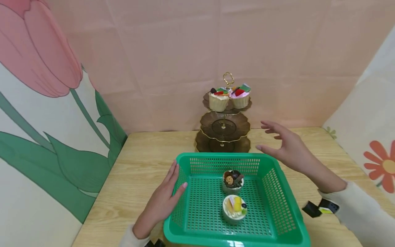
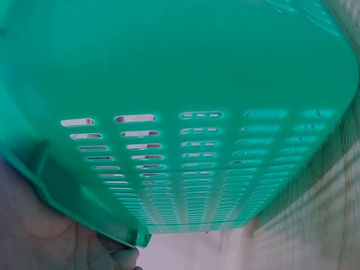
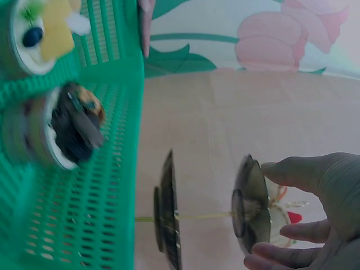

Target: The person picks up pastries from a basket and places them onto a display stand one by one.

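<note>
A green plastic basket (image 1: pixel 285 192) stands on the table in the head view. My left hand (image 1: pixel 162 199) rests along its left rim, fingers straight, thumb toward the inside. Two cupcakes sit in the basket: a chocolate-topped cupcake (image 1: pixel 232 181) and, nearer me, a fruit-topped cupcake (image 1: pixel 234 210). Behind the basket rises a three-tier cake stand (image 1: pixel 224 126) with brown scalloped plates. Its top tier carries a white-frosted cupcake (image 1: pixel 218 102) and a pink-frosted cupcake (image 1: pixel 240 100). My right hand (image 1: pixel 288 147) hovers right of the stand, holding nothing, with thumb and fingers apart.
The light wood table (image 1: pixel 145 154) extends on both sides of the basket. A peach cloth (image 1: pixel 172 61) hangs behind the stand. Flower-printed panels flank the table, with a large tulip (image 1: pixel 46 48) on the left. A gold loop handle (image 1: pixel 228 79) tops the stand.
</note>
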### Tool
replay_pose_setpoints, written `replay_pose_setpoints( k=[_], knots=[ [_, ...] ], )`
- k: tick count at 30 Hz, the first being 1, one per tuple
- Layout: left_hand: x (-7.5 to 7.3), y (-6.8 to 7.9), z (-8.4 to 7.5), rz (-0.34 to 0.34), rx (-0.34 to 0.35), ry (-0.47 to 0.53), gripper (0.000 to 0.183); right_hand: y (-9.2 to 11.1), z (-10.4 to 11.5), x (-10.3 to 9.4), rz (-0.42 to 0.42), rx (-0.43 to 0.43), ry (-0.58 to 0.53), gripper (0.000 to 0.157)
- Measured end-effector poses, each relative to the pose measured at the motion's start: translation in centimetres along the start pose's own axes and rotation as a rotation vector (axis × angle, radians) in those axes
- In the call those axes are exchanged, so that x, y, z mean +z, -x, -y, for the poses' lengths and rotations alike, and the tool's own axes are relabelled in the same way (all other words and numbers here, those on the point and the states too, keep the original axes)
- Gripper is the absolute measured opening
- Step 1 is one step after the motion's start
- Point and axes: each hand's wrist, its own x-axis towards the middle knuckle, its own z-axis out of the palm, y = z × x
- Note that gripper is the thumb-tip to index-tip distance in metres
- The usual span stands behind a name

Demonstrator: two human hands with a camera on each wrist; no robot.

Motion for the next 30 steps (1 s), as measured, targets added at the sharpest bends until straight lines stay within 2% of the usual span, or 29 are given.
replay_pose_setpoints(
  k=[7, 15, 19, 24, 28, 30],
  knots=[
    [0.2, 0.0, 0.3, 0.003, -0.004, 0.014, 0.078, 2.6, 0.1, 2.0, 0.012, -0.088, 0.017, 0.073],
    [0.2, 0.0, 0.3, 0.003, -0.012, 0.007, 0.079, 5.4, 0.3, 3.4, 0.091, -0.062, 0.032, 0.072],
    [0.2, -0.1, 0.2, -0.006, 0.007, 0.008, 0.078, 6.7, 0.2, 3.9, 0.15, -0.062, 0.025, 0.071],
    [0.1, -0.1, 0.1, -0.013, 0.019, 0.007, 0.078, 7.6, 0.4, 4.5, 0.263, -0.009, -0.01, 0.072],
    [0.1, 0.0, 0.1, -0.004, 0.001, 0.014, 0.079, 8.0, 0.5, 5.0, 0.361, 0.046, -0.035, 0.076],
    [0.1, 0.0, 0.1, 0.0, -0.005, 0.014, 0.079, 8.3, 0.5, 5.4, 0.391, 0.045, -0.032, 0.077]
  ],
)
